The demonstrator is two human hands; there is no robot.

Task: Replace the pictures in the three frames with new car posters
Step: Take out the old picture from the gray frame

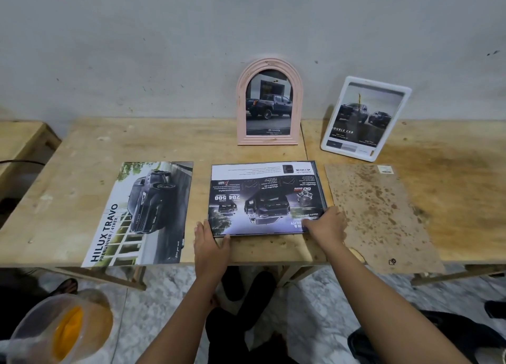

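Note:
A dark rectangular frame [265, 198] lies flat near the table's front edge with a car poster on it, printed upside down to me. My left hand [209, 244] holds its near left corner, thumb on the front edge. My right hand [327, 224] rests with its fingers on the near right corner. A loose Hilux Travo poster [142, 213] lies to the left. A brown backing board [380, 216] lies to the right. A pink arched frame [269, 103] and a white frame [365, 118] stand against the wall, each showing a pickup picture.
Two wooden tables [82, 150] stand side by side against a grey wall [164, 49]. A lower bench [19, 139] is at far left. A plastic jug with orange liquid [63, 328] is at bottom left. Dark footwear [246, 289] lies on the floor under the table.

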